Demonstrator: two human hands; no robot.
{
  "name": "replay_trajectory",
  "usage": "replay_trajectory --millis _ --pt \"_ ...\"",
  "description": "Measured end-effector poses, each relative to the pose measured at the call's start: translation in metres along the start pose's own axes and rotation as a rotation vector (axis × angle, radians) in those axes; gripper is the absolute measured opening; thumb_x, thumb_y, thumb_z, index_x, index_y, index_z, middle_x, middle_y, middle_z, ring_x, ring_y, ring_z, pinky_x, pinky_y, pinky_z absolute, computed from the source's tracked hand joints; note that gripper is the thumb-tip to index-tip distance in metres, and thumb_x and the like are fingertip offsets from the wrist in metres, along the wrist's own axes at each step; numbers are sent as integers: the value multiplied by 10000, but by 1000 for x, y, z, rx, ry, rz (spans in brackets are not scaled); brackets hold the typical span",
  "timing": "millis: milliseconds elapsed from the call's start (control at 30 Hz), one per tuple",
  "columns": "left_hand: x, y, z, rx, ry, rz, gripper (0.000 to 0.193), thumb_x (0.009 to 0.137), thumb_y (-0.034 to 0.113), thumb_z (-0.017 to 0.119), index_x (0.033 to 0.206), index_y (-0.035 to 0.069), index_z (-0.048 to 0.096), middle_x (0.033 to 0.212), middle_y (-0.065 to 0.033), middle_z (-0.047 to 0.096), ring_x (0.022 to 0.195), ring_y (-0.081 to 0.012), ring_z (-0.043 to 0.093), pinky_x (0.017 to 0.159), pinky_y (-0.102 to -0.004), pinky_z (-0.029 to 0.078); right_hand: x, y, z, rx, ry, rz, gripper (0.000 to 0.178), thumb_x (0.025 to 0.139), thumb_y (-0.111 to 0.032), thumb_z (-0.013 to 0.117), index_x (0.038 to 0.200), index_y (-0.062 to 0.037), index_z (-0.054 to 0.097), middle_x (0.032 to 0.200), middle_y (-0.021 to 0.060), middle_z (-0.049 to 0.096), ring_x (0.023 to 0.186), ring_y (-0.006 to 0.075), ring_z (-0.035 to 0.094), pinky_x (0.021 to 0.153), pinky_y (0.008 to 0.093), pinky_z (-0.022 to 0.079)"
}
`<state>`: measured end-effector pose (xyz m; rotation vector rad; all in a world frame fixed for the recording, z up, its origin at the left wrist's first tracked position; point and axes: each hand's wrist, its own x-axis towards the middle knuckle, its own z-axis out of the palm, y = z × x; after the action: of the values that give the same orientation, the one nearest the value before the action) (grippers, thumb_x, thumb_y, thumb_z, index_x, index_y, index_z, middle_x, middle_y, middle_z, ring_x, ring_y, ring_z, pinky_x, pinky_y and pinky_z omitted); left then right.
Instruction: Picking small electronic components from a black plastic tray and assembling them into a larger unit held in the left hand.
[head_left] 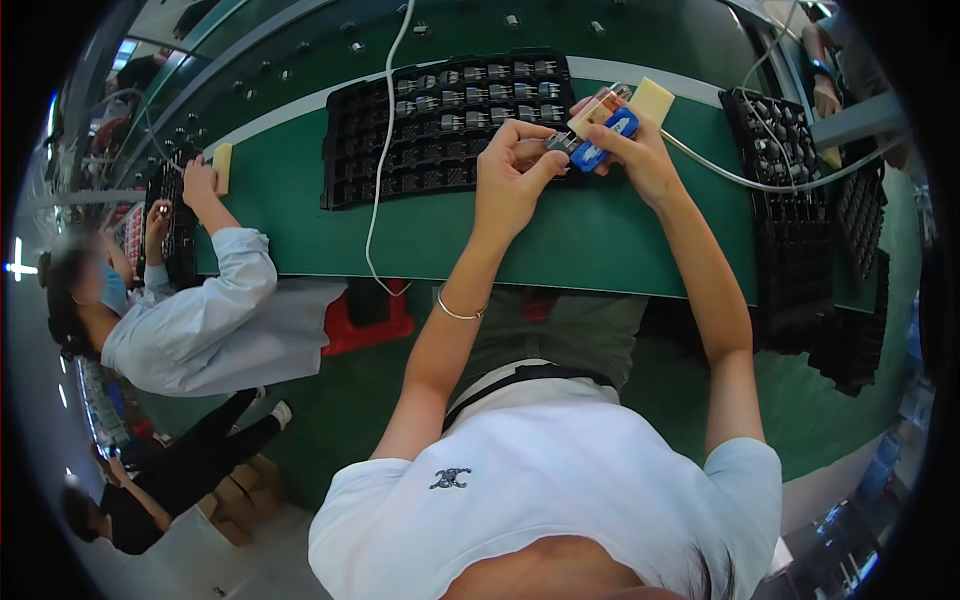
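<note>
Pinching a small grey part [561, 141] between thumb and fingers: left hand [512, 172], one bangle [461, 314] of polished metal at the wrist. Closed round a blue-and-white piece [606, 140]: right hand [648, 165]. Blue piece: rounded, smooth, long axis running from 7 to 1 o'clock, lower end beside the grey part; contact unclear. Amber block [598, 109], glossy, see-through: along its 11 o'clock flank. Cream block [652, 101], matt, straight-edged: at 2 o'clock, just beyond the right hand. Black tray [352, 150], moulded, pocketed, partly filled with silvery pronged parts [520, 91]: at 9 o'clock, crossed by a white cable [385, 130]. Further black trays [795, 235]: at 4 o'clock. Beneath: smooth green tabletop [430, 235].
</note>
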<state>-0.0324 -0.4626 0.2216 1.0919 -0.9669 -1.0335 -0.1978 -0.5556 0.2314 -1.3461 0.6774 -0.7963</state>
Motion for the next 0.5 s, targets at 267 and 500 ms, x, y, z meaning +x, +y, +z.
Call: replay_trajectory --millis 267,500 --pt "-1 -3 -2 177 -33 30 268 780 82 772 945 -4 579 770 -69 704 648 -49 600 597 -195 462 -5 12 -4 107 -90 120 377 863 -294 682 1132 -47 585 940 26 634 727 64 600 548 186 479" --pt "-1 1 -8 186 -112 -22 323 741 114 815 940 3 585 725 -26 668 607 -30 531 562 -185 415 -8 8 -5 183 -216 208 446 864 -316 693 1194 -44 564 969 20 639 752 57 607 574 182 486"
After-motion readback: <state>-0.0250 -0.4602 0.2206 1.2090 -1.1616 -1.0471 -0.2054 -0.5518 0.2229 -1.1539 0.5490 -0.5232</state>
